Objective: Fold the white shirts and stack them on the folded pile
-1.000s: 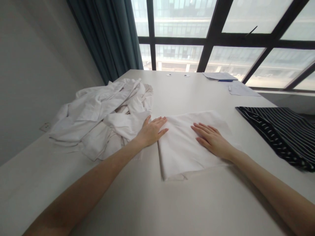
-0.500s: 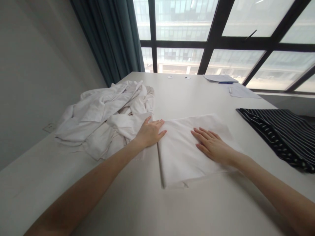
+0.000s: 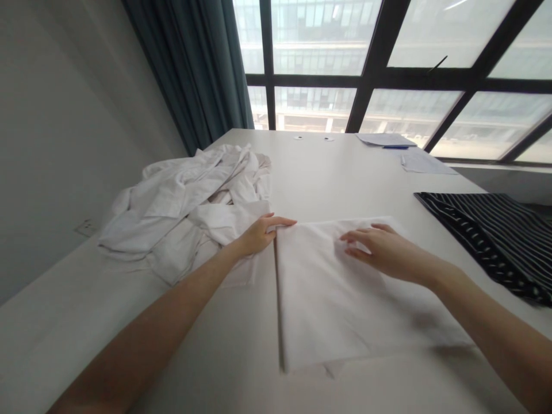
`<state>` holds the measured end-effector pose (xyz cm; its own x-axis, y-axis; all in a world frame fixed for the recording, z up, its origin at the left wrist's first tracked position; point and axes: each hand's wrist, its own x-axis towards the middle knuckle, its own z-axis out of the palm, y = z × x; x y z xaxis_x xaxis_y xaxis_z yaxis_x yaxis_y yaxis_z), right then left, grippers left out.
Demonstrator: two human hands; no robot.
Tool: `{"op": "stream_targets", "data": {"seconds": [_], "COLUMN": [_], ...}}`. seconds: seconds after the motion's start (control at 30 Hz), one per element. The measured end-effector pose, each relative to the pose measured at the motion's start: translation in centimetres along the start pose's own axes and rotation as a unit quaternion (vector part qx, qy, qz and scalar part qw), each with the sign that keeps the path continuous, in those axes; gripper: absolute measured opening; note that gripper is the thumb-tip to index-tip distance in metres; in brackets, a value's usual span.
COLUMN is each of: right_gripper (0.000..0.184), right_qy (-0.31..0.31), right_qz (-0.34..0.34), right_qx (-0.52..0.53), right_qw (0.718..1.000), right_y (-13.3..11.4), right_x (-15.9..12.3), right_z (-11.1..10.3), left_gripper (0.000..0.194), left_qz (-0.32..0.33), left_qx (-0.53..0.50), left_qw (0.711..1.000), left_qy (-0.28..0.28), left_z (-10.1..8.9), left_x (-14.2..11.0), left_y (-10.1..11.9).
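A folded piece of white cloth (image 3: 319,293) lies on the table in front of me, its left edge straight and its near edge slightly uneven. My left hand (image 3: 262,233) is at its far left corner, fingers stretched out and touching the corner; the hand is open. Over the cloth's far right part is my right hand (image 3: 374,246), fingers apart and loosely curved, with a shadow beneath. It holds nothing. Left of my left hand lies a crumpled heap of white cloth (image 3: 172,198).
The white table (image 3: 310,178) reaches to the windows. Black striped cloth (image 3: 495,236) lies at the right. Papers (image 3: 383,139) and a blue pen (image 3: 395,147) are at the far right. A dark curtain (image 3: 202,63) hangs at the far left.
The folded white cloth has shifted nearer to me. My right hand has gone from lying flat to a raised, curved pose. My left hand's fingers have moved slightly at the corner.
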<state>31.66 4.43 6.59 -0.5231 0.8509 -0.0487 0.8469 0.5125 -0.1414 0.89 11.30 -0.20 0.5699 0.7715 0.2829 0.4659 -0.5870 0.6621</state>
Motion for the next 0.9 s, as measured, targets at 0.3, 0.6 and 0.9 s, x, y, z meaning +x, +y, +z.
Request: {"op": "stream_targets", "data": {"seconds": [0.3,0.6,0.9], "right_gripper": [0.035,0.045,0.054], "right_qy": [0.141,0.152,0.053], "right_qz": [-0.026,-0.076,-0.047], "right_qx": [0.078,0.062,-0.003], "right_qw": [0.987,0.984,0.997], "right_y": [-1.2,-1.0,-1.5], "right_x": [6.3,5.8,5.8], "right_z": [5.2,6.5,6.0], "left_gripper": [0.043,0.053,0.050], "left_qz": [-0.007,-0.056,0.003], "left_qx": [-0.057,-0.018,0.197], "left_qw": [0.998,0.997,0.980], "left_qy": [0.010,0.055,0.026], "left_z": [0.0,0.3,2.8], "left_x": [0.1,0.5,0.3], "left_y": [0.3,0.7,3.8]}}
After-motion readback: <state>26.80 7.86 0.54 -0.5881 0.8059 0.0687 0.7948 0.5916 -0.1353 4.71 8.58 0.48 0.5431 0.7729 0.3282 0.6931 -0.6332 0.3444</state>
